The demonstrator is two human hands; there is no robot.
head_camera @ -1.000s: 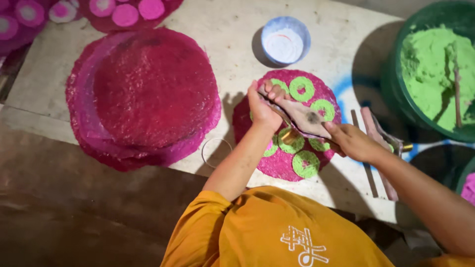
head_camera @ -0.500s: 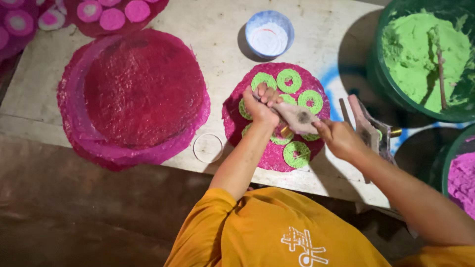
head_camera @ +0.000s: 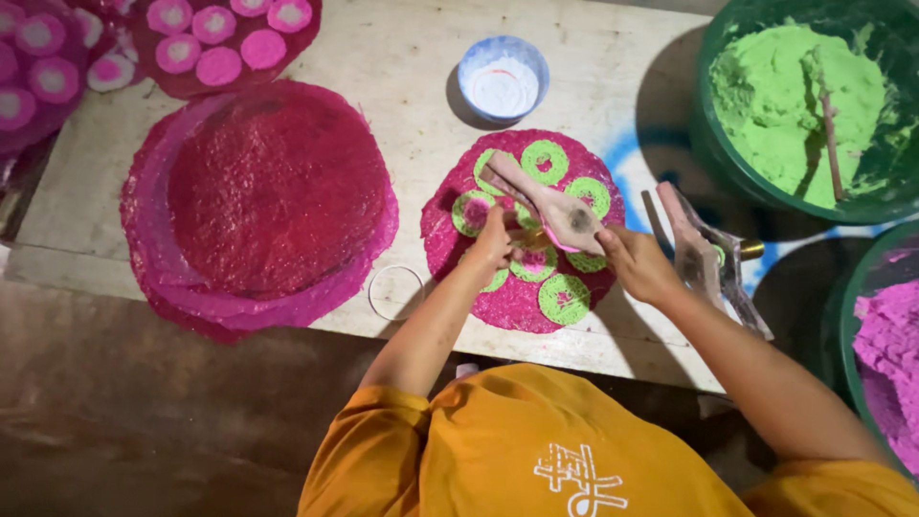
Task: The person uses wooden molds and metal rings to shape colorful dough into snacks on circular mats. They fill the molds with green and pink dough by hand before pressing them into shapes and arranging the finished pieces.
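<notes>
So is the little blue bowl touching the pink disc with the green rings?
Apart. The head view shows bare table between the blue bowl and the pink disc.

pale wooden table [head_camera: 402, 77], brown floor [head_camera: 124, 421]

One head-worn view — steeply downward, close over the wooden table [head_camera: 613, 86] and own arms.

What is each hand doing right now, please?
Left hand: fingers closed, pressing on the pink disc.
Right hand: fingers closed around the wooden paddle.
</notes>
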